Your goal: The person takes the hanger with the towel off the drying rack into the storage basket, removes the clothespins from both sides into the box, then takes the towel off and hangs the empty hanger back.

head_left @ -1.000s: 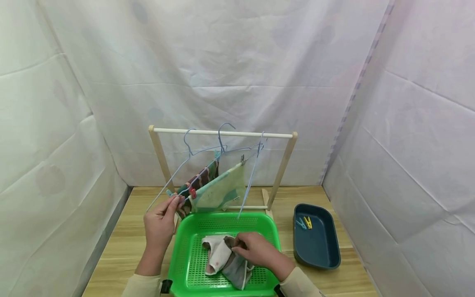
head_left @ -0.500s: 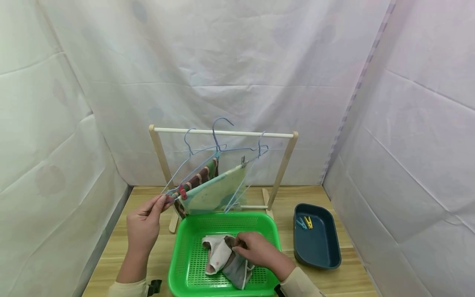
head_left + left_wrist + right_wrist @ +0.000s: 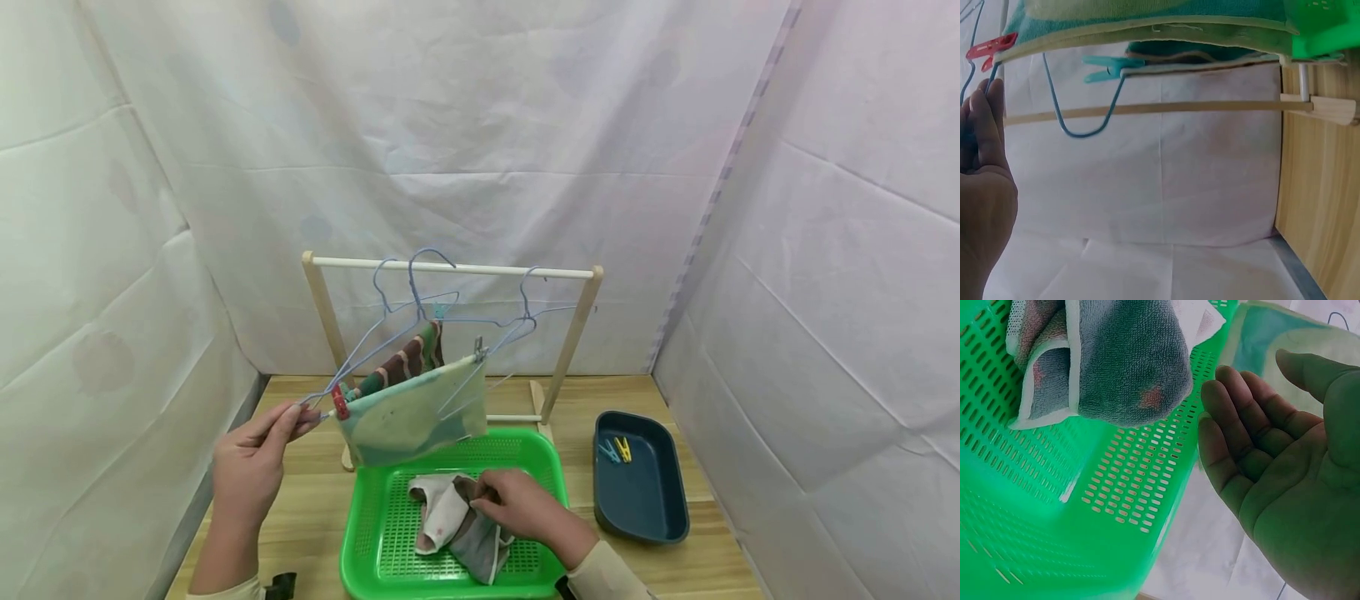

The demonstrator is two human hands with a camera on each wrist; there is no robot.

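Observation:
My left hand [image 3: 251, 462] pinches the left end of a blue wire hanger [image 3: 415, 287]. From this hanger hangs a pale yellow-green and teal cloth [image 3: 420, 417], with a red clothespin [image 3: 340, 402] at its left corner and a grey clothespin [image 3: 479, 348] at its right. Whether the hook rests on the bar, I cannot tell. Behind it hangs a striped brown-green cloth [image 3: 405, 367] with teal clothespins [image 3: 1110, 69]. My right hand [image 3: 517, 504] is held over the green basket [image 3: 349, 533], fingers loosely bent, holding nothing. Below it lie a grey cloth [image 3: 480, 550] and a white cloth [image 3: 444, 512].
A wooden rack with a white bar [image 3: 495, 269] stands at the back, another blue hanger [image 3: 525, 292] on its right part. At the right, a dark blue tray [image 3: 641, 500] contains a yellow clothespin [image 3: 623, 450] and a blue clothespin [image 3: 608, 452]. White sheets surround the table.
My left hand has moved left and nearer to me, drawing the hanger and its yellow-green cloth along. The hook has shifted left. My right hand has stayed in place.

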